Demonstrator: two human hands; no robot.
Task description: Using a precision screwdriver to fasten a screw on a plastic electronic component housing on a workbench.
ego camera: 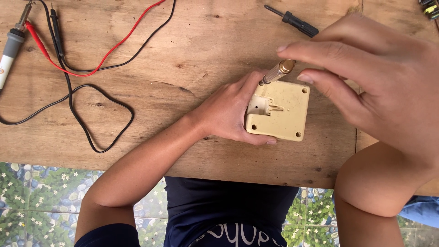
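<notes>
A cream square plastic plug housing (286, 112) with corner screw holes and a round pin socket lies on the wooden table (183, 68). My left hand (228, 112) grips its left edge, thumb under the near side. My right hand (361, 73) pinches the brass-capped top of a small clear-handled screwdriver (277, 72) between thumb and fingers. The screwdriver's tip points down at the housing's far left corner.
A black screwdriver (295, 22) lies at the far side of the table. Red and black probe leads (68, 68) loop across the left half, beside a soldering iron (11, 45) at the far left edge. Below the table's near edge is patterned floor tile.
</notes>
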